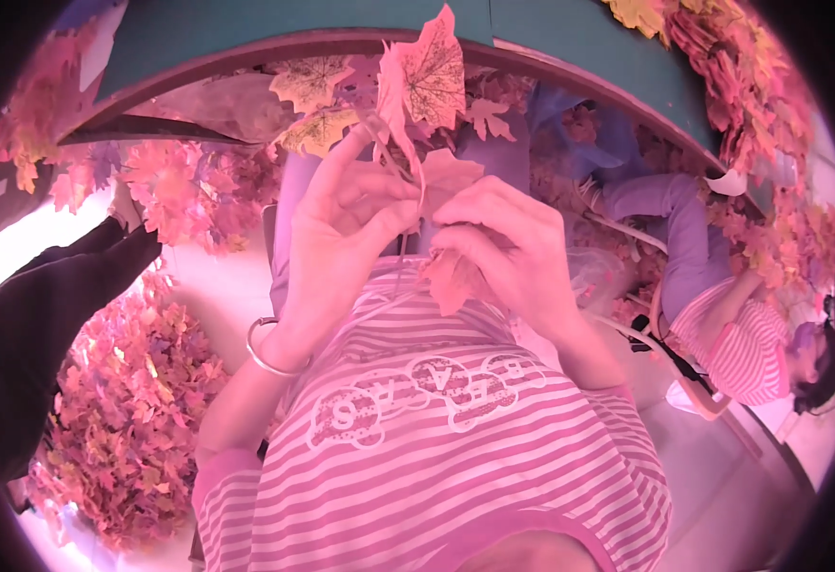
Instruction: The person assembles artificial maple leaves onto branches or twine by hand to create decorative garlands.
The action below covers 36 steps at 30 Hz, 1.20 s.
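Note:
Both hands meet in front of my striped shirt, just short of the table edge, around a strand of artificial maple leaves (pixel 432 81). The thumb and fingers of my left hand (pixel 346 214) close on its thin stem, with large veined leaves rising above the grip. Close beside it, my right hand (pixel 517 248) has its thumb and fingers pinched together at a pinkish leaf (pixel 455 284) hanging below. The exact spot it pinches is hidden by the fingers. Thin stems dangle between the hands over my lap. A metal bangle (pixel 267 348) circles my left wrist.
A teal table (pixel 293 33) with a curved-looking edge spans the far side. Leaves lie heaped on the floor at left (pixel 136 429), and more leaf bunches (pixel 742 67) spill over the table's right. A person in dark clothing (pixel 17 334) is at left; a seated co-worker (pixel 737 334) works at right.

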Each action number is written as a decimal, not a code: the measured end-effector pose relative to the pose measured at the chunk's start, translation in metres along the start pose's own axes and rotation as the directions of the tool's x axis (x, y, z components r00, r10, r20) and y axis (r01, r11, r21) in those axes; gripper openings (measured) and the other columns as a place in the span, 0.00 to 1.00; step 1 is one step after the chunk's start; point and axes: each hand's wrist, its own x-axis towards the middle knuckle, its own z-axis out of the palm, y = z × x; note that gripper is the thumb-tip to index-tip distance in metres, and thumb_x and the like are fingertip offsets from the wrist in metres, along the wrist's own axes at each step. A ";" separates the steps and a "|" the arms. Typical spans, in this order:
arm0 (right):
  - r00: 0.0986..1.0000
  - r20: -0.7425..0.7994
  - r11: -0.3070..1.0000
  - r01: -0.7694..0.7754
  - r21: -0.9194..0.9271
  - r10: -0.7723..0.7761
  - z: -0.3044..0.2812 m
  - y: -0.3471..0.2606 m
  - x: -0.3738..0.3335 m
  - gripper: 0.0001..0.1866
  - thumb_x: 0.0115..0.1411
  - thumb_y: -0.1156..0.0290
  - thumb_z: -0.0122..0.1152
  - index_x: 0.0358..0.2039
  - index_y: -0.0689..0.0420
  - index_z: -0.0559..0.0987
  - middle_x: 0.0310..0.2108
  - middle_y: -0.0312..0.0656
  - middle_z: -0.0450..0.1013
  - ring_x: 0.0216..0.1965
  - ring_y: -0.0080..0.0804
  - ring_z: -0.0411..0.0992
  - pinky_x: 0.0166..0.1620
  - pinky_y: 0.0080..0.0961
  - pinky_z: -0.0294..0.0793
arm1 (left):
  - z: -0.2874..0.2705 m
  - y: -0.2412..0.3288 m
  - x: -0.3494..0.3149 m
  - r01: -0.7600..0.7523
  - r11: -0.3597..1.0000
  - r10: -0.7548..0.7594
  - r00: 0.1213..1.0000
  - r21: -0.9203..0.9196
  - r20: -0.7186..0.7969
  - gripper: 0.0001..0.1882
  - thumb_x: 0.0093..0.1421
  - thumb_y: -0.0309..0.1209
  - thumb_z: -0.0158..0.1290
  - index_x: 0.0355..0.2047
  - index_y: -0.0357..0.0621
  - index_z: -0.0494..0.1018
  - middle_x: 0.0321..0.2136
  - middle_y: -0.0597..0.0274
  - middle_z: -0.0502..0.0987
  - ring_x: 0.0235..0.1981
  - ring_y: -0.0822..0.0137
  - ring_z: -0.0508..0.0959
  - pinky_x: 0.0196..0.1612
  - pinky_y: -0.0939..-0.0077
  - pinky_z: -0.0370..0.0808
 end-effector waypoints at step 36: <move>0.921 -0.294 0.916 -0.133 0.377 0.255 0.050 0.009 -0.005 0.05 0.61 0.84 0.64 0.37 0.64 0.79 0.36 0.37 0.74 0.33 0.17 0.72 0.30 0.14 0.68 | 0.020 -0.005 0.003 -0.216 0.976 0.209 0.936 0.007 -0.283 0.35 0.62 0.14 0.56 0.66 0.37 0.54 0.36 0.60 0.76 0.37 0.69 0.81 0.42 0.76 0.81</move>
